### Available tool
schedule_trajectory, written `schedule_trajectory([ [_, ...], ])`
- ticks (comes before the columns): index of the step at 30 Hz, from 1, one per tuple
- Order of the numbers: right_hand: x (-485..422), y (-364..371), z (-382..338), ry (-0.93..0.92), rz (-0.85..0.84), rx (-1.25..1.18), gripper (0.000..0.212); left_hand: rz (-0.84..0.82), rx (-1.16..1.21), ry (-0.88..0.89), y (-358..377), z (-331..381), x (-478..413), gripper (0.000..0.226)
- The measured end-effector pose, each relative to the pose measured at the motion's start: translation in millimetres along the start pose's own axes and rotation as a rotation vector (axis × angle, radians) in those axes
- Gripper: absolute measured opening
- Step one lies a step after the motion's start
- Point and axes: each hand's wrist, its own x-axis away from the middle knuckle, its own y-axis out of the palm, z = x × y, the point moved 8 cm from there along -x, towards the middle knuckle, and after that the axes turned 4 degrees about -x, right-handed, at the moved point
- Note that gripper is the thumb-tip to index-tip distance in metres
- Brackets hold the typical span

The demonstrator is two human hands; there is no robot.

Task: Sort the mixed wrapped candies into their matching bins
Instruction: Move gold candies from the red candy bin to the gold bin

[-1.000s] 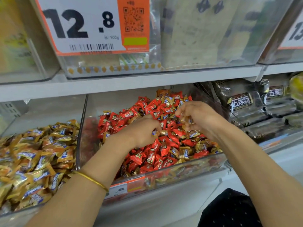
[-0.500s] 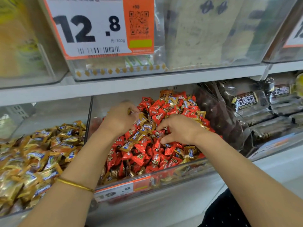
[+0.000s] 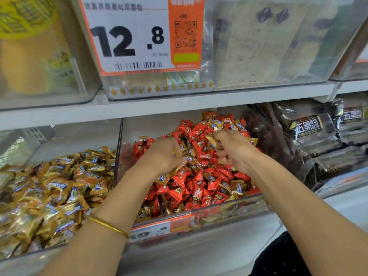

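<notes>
Shop shelf (image 3: 179, 110), mixed bin (image 3: 223, 213) beneath my hands: my left hand (image 3: 164, 155) clutches gold candies (image 3: 176, 153), my right hand (image 3: 236, 151) pinches another.

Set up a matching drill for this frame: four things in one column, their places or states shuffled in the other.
1 right hand
2 bangle
3 dark packs
4 12.8 price tag

A on the left wrist
B right of the red candy bin
C on the upper shelf bin
D pinching a gold candy

Pairs: 1-D, 2-A, 3-B, 4-C
</notes>
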Motion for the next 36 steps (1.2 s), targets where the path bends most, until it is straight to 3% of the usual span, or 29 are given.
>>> schedule_trajectory([
  [3, 0, 12, 6, 0.104, -0.03, -0.107, 0.02, -0.04, -0.247, 0.015, 8, -2, -1, 0.038],
  [6, 2, 27, -2, 0.012, -0.133, -0.045, 0.019, -0.066, -0.331, 0.049, 12, 0, -1, 0.038],
  [9, 2, 40, -7, -0.168, -0.176, 0.323, 0.014, -0.01, -0.314, 0.058, 8, 0, 0, 0.029],
  [12, 3, 58, -12, -0.364, -0.204, 0.727, 0.046, 0.141, -0.163, 0.011, -16, -5, 1, 0.028],
  [15, 1, 71, -11, -0.451, -0.244, 0.926, 0.057, 0.211, -0.072, 0.008, -40, -12, 3, 0.023],
  [20, -6, 86, 1, -0.414, -0.255, 1.141, 0.062, -0.054, -0.144, 0.092, -25, -9, 15, 0.023],
  [27, -8, 92, 3, -0.425, -0.288, 1.304, 0.047, -0.401, -0.326, 0.067, 9, -17, 26, 0.036],
  [30, -6, 84, -1, -0.406, -0.311, 1.172, 0.036, -0.407, -0.371, 0.049, 14, -23, 25, 0.045],
  [33, -1, 65, -6, -0.278, -0.346, 0.714, 0.012, -0.362, -0.37, 0.05, 15, -25, 22, 0.042],
  [36, 2, 40, -1, -0.071, -0.335, 0.291, 0.012, -0.307, -0.33, 0.067, 12, -23, 21, 0.032],
])
